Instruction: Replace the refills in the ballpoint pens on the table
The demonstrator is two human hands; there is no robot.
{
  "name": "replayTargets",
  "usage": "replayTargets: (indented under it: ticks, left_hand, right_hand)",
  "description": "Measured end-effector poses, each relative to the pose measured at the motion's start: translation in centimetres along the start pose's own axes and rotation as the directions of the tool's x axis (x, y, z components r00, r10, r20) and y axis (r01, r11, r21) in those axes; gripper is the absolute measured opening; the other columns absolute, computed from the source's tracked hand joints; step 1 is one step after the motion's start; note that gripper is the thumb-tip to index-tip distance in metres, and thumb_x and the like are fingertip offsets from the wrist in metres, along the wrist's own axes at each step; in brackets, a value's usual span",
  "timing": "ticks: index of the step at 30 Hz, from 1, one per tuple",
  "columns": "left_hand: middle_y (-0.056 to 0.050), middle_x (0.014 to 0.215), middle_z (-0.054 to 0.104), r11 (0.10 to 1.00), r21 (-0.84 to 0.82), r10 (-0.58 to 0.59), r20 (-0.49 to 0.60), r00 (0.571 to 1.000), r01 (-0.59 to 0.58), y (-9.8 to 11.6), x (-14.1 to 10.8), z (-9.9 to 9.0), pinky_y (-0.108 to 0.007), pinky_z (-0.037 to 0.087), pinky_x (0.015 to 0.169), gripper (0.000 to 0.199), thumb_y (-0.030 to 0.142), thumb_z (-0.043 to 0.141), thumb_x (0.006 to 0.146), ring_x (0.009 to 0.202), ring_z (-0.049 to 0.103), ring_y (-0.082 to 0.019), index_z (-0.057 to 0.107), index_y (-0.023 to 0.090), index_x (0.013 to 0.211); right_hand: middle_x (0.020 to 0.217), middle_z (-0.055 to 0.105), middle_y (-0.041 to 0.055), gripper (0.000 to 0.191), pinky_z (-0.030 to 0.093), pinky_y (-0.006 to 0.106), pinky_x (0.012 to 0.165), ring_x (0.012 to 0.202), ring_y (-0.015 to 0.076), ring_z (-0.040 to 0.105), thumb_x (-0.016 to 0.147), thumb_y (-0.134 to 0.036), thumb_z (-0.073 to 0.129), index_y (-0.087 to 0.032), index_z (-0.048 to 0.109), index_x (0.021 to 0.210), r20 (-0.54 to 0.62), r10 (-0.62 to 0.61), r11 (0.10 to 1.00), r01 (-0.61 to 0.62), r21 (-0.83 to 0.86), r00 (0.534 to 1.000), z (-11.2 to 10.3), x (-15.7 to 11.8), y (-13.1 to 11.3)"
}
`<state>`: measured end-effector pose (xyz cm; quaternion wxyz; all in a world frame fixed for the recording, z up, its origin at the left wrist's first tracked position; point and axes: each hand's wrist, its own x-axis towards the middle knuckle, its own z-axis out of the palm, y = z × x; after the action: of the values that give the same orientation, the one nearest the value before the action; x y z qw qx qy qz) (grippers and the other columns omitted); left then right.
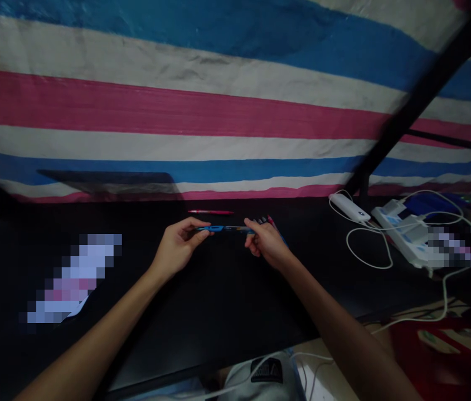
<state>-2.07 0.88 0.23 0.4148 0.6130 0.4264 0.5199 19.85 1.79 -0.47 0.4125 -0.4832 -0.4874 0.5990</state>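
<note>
Step in hand, as judged from the grips: two-handed holding of a blue pen [227,228]. The left hand [176,245] is pinched, thumb against fingers, on the pen's left end. The right hand [266,240] is closed on its right end. The next move appears to call for both grips to remain in line, so that the slim barrel is not bent or dropped.

Location: the pen lies crosswise between the hands, over the far part of the black table [202,312], on the near side of a red pen [210,211]. Contact with the table cannot be determined.

Appearance: bright blue toward the left end, darker along the middle; the right end is partly covered by fingers.
</note>
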Motion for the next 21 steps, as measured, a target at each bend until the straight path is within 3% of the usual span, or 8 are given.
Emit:
replayTargets:
  ticks: [4,7,9,11,13,16,18,21]
  left_hand:
    - [-0.005,0.081,0.069,0.998,-0.062,-0.019,-0.008,1.000,0.019,0.3,0.1,-0.1,-0.031,0.050,0.078,0.023,0.028,0.072,0.070,0.079,0.066,-0.017,0.067,0.015,0.088]
    - [-0.004,0.079,0.069,0.993,-0.114,-0.025,-0.052,0.998,0.019,0.3,0.2,-0.2,-0.030,0.050,0.078,0.022,0.027,0.072,0.070,0.078,0.066,-0.016,0.067,0.015,0.088]
    - [-0.004,0.079,0.069,0.991,-0.129,-0.039,-0.068,0.997,0.030,0.1,0.3,-0.3,-0.029,0.049,0.077,0.022,0.026,0.072,0.071,0.077,0.065,-0.016,0.066,0.014,0.089]
    - [-0.004,0.078,0.069,0.990,-0.138,-0.054,-0.074,0.996,0.043,-0.1,0.3,-0.4,-0.028,0.049,0.076,0.022,0.026,0.071,0.071,0.076,0.065,-0.015,0.066,0.014,0.088]
    - [-0.004,0.077,0.069,0.988,-0.145,-0.059,-0.075,0.995,0.048,-0.2,0.3,-0.5,-0.027,0.049,0.075,0.021,0.025,0.071,0.071,0.075,0.065,-0.015,0.066,0.014,0.088]
    - [-0.004,0.078,0.069,0.987,-0.150,-0.063,-0.052,0.997,0.054,-0.3,0.3,-0.4,-0.027,0.049,0.075,0.021,0.023,0.071,0.070,0.075,0.065,-0.014,0.066,0.014,0.088]
    - [-0.004,0.077,0.069,0.987,-0.151,-0.059,-0.045,0.997,0.052,-0.3,0.3,-0.3,-0.026,0.049,0.074,0.020,0.023,0.071,0.070,0.075,0.065,-0.014,0.067,0.014,0.088]
    - [-0.004,0.076,0.069,0.986,-0.159,-0.056,-0.059,0.997,0.046,-0.2,0.3,-0.2,-0.027,0.049,0.073,0.019,0.023,0.071,0.071,0.074,0.065,-0.014,0.067,0.015,0.087]
  right_hand:
    - [0.037,0.045,0.0008,0.060,0.027,0.020,0.034,0.033,0.0064,0.038,0.080,-0.064,0.047,-0.012,0.060,0.052,0.002,-0.026,0.996,0.026,-0.086,1.000,0.0,-0.2,-0.5]
    - [0.065,0.059,0.0013,0.039,0.036,0.018,0.038,0.046,0.0078,0.049,0.072,-0.051,0.065,-0.015,0.065,0.088,-0.070,-0.211,0.977,0.210,-0.027,0.975,0.1,-0.6,-0.9]
    - [0.080,0.060,0.0010,0.044,0.043,0.019,0.043,0.056,0.0094,0.054,0.064,-0.038,0.076,-0.020,0.061,0.101,-0.105,-0.346,0.938,0.346,-0.018,0.932,0.2,-0.8,-1.1]
    - [0.078,0.060,0.0011,0.040,0.045,0.021,0.046,0.058,0.0104,0.055,0.062,-0.034,0.077,-0.018,0.062,0.095,-0.098,-0.401,0.916,0.397,-0.058,0.911,0.4,-0.8,-1.0]
    - [0.065,0.058,0.0008,0.028,0.043,0.020,0.044,0.051,0.0094,0.052,0.068,-0.040,0.071,-0.015,0.064,0.078,-0.096,-0.374,0.925,0.363,-0.116,0.922,0.5,-0.6,-0.7]
    - [0.048,0.050,0.0000,0.044,0.035,0.020,0.037,0.040,0.0074,0.045,0.079,-0.052,0.056,-0.013,0.059,0.059,-0.121,-0.255,0.958,0.234,-0.167,0.959,0.6,-0.4,-0.4]
    - [0.050,0.050,-0.0001,0.044,0.033,0.019,0.035,0.040,0.0073,0.045,0.080,-0.054,0.054,-0.013,0.061,0.064,-0.126,-0.244,0.961,0.222,-0.164,0.962,0.6,-0.3,-0.4]
    - [0.071,0.060,0.0011,0.035,0.040,0.019,0.039,0.052,0.0097,0.054,0.070,-0.044,0.069,-0.018,0.063,0.093,-0.105,-0.361,0.928,0.347,-0.135,0.927,0.4,-0.4,-0.6]
